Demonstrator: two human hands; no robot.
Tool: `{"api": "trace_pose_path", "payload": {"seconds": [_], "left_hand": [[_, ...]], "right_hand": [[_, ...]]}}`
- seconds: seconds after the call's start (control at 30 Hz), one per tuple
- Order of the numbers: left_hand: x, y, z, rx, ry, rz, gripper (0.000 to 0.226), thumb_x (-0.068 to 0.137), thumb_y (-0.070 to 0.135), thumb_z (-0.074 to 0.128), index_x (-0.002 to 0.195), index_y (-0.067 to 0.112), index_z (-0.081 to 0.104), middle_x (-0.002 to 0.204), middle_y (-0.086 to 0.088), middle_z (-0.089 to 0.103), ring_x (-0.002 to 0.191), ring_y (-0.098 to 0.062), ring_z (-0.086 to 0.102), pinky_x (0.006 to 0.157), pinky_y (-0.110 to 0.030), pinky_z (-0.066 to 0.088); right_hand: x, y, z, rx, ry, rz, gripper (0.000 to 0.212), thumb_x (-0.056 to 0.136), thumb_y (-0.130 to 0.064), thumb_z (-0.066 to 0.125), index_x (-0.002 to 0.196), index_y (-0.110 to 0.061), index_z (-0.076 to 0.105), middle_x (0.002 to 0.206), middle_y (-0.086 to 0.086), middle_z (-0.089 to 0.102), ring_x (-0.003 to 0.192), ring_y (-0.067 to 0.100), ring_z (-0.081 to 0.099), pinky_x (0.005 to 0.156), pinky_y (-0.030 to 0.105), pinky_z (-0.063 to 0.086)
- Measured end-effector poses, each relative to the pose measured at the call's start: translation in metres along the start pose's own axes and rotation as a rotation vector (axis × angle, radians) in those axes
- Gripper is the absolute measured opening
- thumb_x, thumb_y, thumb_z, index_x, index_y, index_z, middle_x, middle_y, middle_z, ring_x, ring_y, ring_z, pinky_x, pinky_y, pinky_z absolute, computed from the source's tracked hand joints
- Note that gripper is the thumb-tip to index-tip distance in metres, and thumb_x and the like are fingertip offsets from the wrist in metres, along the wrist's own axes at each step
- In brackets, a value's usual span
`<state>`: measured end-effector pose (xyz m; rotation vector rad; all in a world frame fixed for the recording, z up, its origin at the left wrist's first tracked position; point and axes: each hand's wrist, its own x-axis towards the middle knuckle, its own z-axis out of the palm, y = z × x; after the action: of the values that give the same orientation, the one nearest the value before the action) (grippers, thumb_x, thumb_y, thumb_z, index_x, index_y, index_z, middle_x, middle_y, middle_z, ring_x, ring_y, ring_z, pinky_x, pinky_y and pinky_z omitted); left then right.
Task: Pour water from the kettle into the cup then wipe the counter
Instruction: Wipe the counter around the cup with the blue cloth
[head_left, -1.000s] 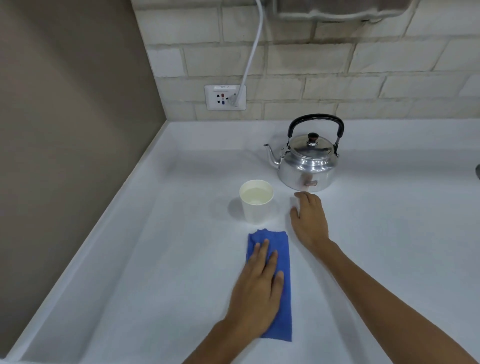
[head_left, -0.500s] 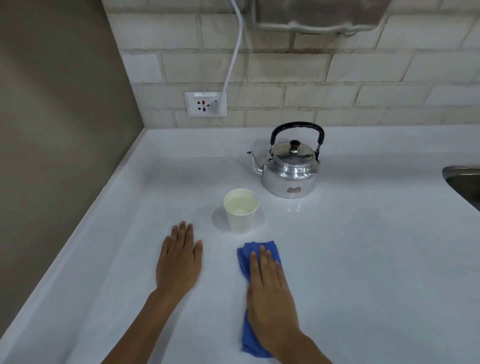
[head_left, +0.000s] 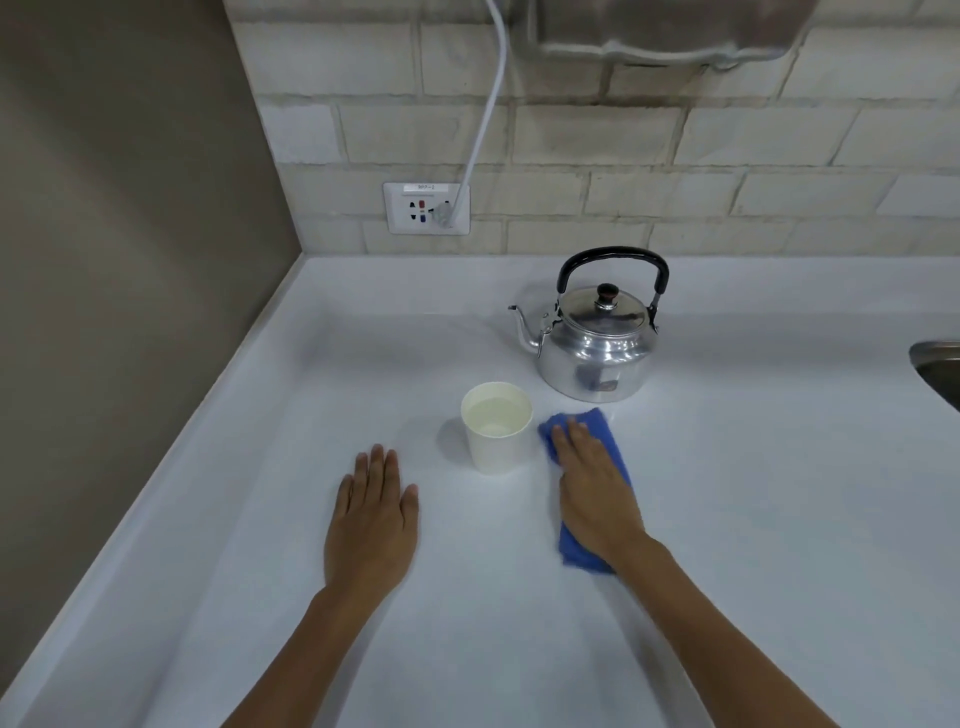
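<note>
A white counter (head_left: 727, 519) is seen spreading from a tan side wall (head_left: 104, 260) to a brick backsplash (head_left: 675, 145); a steel sink (head_left: 940, 371) is glimpsed at the right edge; a metal kettle (head_left: 597, 353) is set upright near the back, spout turned left; a paper cup (head_left: 497, 428) holding water is placed just in front of it; a blue cloth (head_left: 608, 447) is pressed flat beside the cup under the right hand (head_left: 597, 493), fingers spread open; the left hand (head_left: 371, 525) is laid palm-down, fingers extended, nothing held.
</note>
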<state>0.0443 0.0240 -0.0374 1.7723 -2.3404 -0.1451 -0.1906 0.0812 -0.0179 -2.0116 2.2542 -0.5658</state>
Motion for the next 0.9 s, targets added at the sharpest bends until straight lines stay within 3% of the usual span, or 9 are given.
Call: {"api": "trace_pose_path", "payload": {"seconds": [0.07,0.17,0.27,0.37,0.57,0.67,0.73,0.83,0.9], "left_hand": [[0.000,-0.001,0.000,-0.022,0.004,-0.003,0.054,0.098,0.034,0.014,0.143,0.011,-0.005,0.156,-0.006,-0.003,0.143,-0.018,-0.004,0.115,-0.031,-0.003],[0.001,-0.001,0.001,-0.023,0.010,-0.002,0.054,0.098,0.034,0.015,0.143,0.012,-0.005,0.156,-0.006,-0.003,0.143,-0.018,-0.005,0.115,-0.031,-0.003],[0.000,0.002,0.002,-0.002,0.017,-0.010,0.054,0.098,0.033,0.014,0.143,0.010,-0.005,0.156,-0.007,-0.002,0.143,-0.019,-0.005,0.116,-0.033,-0.002],[0.000,0.002,0.002,0.017,0.014,-0.004,0.054,0.098,0.032,0.015,0.143,0.010,-0.004,0.156,-0.008,-0.002,0.143,-0.021,-0.004,0.116,-0.034,-0.001],[0.000,-0.001,0.002,0.014,0.011,-0.002,0.054,0.097,0.033,0.014,0.143,0.011,-0.005,0.156,-0.006,-0.002,0.143,-0.018,-0.003,0.116,-0.032,-0.002],[0.000,-0.001,0.001,0.006,0.012,-0.007,0.054,0.097,0.033,0.014,0.143,0.012,-0.005,0.156,-0.006,-0.002,0.143,-0.018,-0.003,0.115,-0.032,-0.002],[0.001,0.002,0.001,0.011,0.011,-0.017,0.054,0.098,0.033,0.013,0.143,0.012,-0.005,0.156,-0.005,-0.003,0.143,-0.018,-0.005,0.116,-0.032,-0.002],[0.000,0.003,0.003,0.032,0.014,-0.028,0.053,0.097,0.033,0.012,0.143,0.011,-0.006,0.156,-0.006,-0.004,0.143,-0.019,-0.006,0.116,-0.033,-0.003],[0.001,0.003,0.002,0.033,0.015,-0.025,0.053,0.097,0.033,0.013,0.143,0.011,-0.004,0.156,-0.006,-0.003,0.143,-0.019,-0.005,0.116,-0.033,-0.003]], "right_hand": [[-0.024,0.004,-0.004,0.052,-0.013,-0.149,0.054,0.089,0.002,0.035,0.141,-0.006,0.021,0.151,0.013,0.018,0.140,0.027,0.014,0.115,0.021,0.004],[-0.035,0.034,-0.020,0.111,-0.012,-0.157,0.053,0.089,0.005,0.041,0.138,-0.010,0.029,0.145,-0.002,0.015,0.137,0.021,0.016,0.107,0.003,-0.005],[-0.011,0.040,-0.020,0.131,0.002,-0.086,0.051,0.093,0.001,0.037,0.140,-0.013,0.024,0.149,-0.005,0.016,0.140,0.015,0.017,0.112,0.015,0.004],[0.024,0.020,-0.007,0.110,-0.055,-0.118,0.050,0.094,-0.001,0.034,0.141,-0.011,0.021,0.153,0.007,0.020,0.141,0.018,0.015,0.116,0.028,0.012],[0.032,0.035,-0.007,0.117,-0.198,-0.260,0.053,0.093,0.000,0.034,0.142,-0.016,0.020,0.154,0.003,0.017,0.141,0.014,0.014,0.116,0.024,0.009],[0.008,0.065,-0.018,0.126,-0.095,-0.118,0.053,0.091,0.003,0.037,0.140,-0.015,0.026,0.151,0.003,0.023,0.140,0.017,0.020,0.112,0.020,0.009],[-0.004,0.067,-0.023,0.096,-0.015,0.010,0.052,0.092,0.002,0.038,0.140,-0.012,0.024,0.151,0.006,0.025,0.140,0.021,0.021,0.113,0.025,0.012],[-0.020,0.033,-0.016,0.058,0.015,0.092,0.056,0.089,0.004,0.038,0.141,-0.006,0.020,0.152,0.014,0.020,0.141,0.028,0.018,0.116,0.033,0.011],[-0.037,-0.005,-0.004,0.081,0.035,0.059,0.058,0.084,0.008,0.039,0.139,-0.001,0.024,0.149,0.019,0.024,0.138,0.035,0.023,0.116,0.029,0.004]]}}
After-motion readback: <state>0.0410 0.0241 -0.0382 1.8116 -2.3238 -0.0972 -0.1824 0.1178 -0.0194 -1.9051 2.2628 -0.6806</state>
